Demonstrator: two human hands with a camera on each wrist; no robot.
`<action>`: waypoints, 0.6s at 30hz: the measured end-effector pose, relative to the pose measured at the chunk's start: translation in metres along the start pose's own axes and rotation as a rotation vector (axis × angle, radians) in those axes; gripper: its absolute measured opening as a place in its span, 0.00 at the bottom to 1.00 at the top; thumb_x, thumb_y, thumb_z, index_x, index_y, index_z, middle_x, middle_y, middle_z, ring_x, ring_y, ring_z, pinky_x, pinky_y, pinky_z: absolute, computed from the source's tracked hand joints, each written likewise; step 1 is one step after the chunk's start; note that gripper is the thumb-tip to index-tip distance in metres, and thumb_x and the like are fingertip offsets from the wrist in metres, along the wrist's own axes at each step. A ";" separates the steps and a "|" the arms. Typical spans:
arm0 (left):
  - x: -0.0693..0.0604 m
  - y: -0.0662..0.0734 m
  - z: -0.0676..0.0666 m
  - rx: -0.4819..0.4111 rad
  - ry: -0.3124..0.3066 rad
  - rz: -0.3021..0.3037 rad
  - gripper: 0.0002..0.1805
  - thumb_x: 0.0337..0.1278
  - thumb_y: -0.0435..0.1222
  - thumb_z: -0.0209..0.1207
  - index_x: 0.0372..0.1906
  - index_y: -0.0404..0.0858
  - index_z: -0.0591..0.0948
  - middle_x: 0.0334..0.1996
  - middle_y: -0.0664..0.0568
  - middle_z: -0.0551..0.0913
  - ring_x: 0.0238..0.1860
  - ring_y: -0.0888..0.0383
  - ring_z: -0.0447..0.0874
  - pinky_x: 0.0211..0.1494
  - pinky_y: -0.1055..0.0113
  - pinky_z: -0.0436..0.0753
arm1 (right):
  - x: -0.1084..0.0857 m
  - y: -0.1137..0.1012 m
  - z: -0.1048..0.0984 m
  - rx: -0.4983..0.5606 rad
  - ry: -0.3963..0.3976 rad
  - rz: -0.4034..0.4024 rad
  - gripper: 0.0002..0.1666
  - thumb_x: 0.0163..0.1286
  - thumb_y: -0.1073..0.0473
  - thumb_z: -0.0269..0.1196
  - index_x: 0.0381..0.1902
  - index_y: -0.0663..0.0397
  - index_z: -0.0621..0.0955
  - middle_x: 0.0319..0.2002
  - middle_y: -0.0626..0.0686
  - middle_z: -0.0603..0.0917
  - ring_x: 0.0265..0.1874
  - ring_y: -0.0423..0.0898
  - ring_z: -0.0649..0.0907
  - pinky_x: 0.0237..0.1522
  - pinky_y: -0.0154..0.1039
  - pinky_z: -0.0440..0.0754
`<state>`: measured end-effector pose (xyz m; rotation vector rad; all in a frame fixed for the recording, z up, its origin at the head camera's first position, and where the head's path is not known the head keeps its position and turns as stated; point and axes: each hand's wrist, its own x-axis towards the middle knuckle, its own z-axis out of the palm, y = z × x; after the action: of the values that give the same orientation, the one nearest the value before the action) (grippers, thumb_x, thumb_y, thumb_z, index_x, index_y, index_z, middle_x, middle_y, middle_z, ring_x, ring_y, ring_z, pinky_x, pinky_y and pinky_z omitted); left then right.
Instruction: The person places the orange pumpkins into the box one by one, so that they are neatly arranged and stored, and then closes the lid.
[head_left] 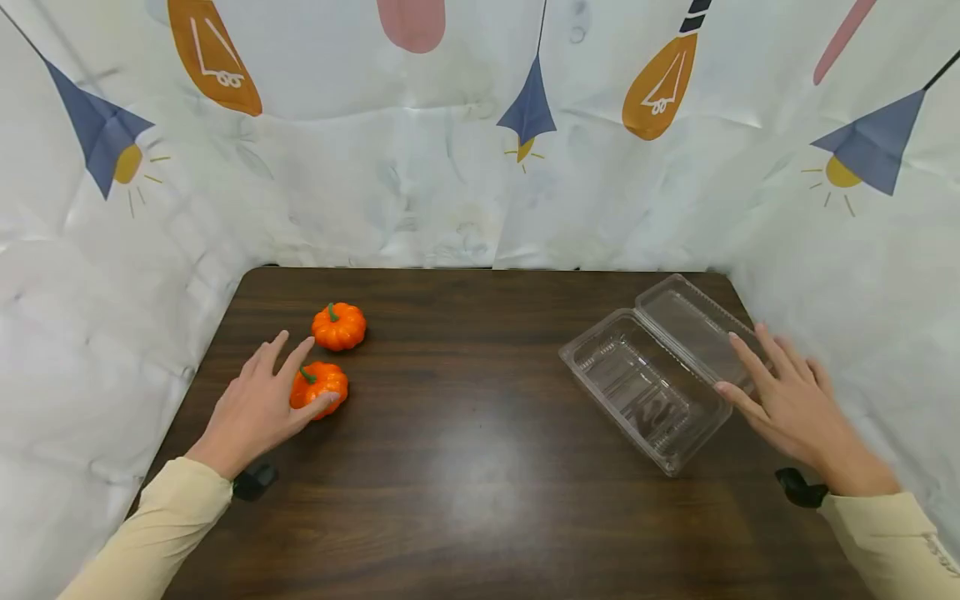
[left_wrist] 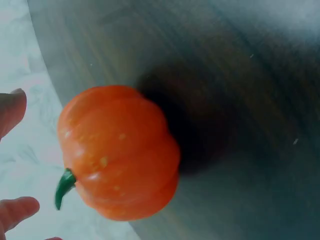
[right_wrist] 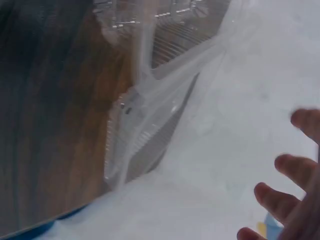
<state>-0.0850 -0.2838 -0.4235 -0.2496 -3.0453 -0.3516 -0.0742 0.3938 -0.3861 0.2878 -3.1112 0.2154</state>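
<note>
Ten o'clock: far pumpkin, glossy, ribbed. Nine: near pumpkin, left hand spread over it, pinching nothing I can see. Three: thin clear plastic box, lid folded back, right hand spread over its edge; contact I can't tell. Smooth wood-grain table stretches between; wrinkled cloth borders twelve.
</note>
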 end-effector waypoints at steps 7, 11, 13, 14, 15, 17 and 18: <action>-0.007 -0.001 0.015 -0.139 0.002 -0.060 0.47 0.63 0.58 0.66 0.77 0.38 0.64 0.71 0.27 0.65 0.61 0.24 0.68 0.50 0.26 0.77 | -0.009 0.007 0.011 0.207 0.125 0.093 0.46 0.82 0.45 0.55 0.85 0.54 0.48 0.80 0.75 0.53 0.71 0.82 0.60 0.61 0.79 0.60; -0.010 -0.001 0.023 -0.171 0.046 -0.062 0.44 0.61 0.54 0.69 0.74 0.34 0.68 0.65 0.27 0.69 0.56 0.26 0.70 0.54 0.29 0.75 | -0.017 0.011 0.017 0.279 0.156 0.162 0.43 0.82 0.47 0.54 0.84 0.54 0.50 0.77 0.77 0.57 0.67 0.79 0.65 0.53 0.77 0.66; -0.010 -0.001 0.026 -0.176 0.065 -0.058 0.43 0.60 0.50 0.71 0.72 0.33 0.69 0.63 0.26 0.70 0.54 0.26 0.71 0.53 0.30 0.76 | -0.023 0.013 0.021 0.303 0.179 0.190 0.42 0.82 0.48 0.54 0.84 0.56 0.52 0.73 0.79 0.60 0.61 0.78 0.70 0.48 0.73 0.70; -0.010 -0.002 0.027 -0.180 0.074 -0.056 0.42 0.59 0.49 0.71 0.72 0.33 0.69 0.62 0.26 0.70 0.54 0.26 0.71 0.53 0.31 0.76 | -0.025 0.014 0.023 0.316 0.189 0.204 0.41 0.82 0.48 0.54 0.83 0.56 0.53 0.71 0.80 0.61 0.58 0.77 0.72 0.45 0.71 0.72; -0.010 -0.002 0.027 -0.188 0.082 -0.056 0.42 0.58 0.47 0.72 0.72 0.33 0.69 0.62 0.26 0.70 0.54 0.26 0.71 0.53 0.31 0.76 | -0.028 0.016 0.026 0.323 0.202 0.216 0.41 0.82 0.49 0.54 0.83 0.57 0.54 0.69 0.80 0.63 0.54 0.75 0.75 0.43 0.65 0.76; -0.009 -0.002 0.029 -0.204 0.098 -0.057 0.41 0.57 0.45 0.73 0.71 0.33 0.70 0.62 0.26 0.71 0.54 0.26 0.71 0.52 0.31 0.75 | -0.032 0.019 0.031 0.333 0.225 0.240 0.39 0.82 0.50 0.55 0.81 0.60 0.57 0.65 0.80 0.66 0.48 0.63 0.82 0.38 0.50 0.80; -0.009 -0.002 0.030 -0.215 0.105 -0.061 0.40 0.57 0.44 0.73 0.71 0.33 0.71 0.61 0.26 0.71 0.54 0.26 0.71 0.52 0.31 0.75 | -0.034 0.020 0.033 0.343 0.233 0.252 0.39 0.81 0.50 0.55 0.81 0.61 0.59 0.64 0.80 0.67 0.45 0.52 0.84 0.36 0.41 0.79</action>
<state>-0.0782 -0.2803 -0.4536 -0.1433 -2.9161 -0.6747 -0.0445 0.4148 -0.4225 -0.1244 -2.8564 0.7308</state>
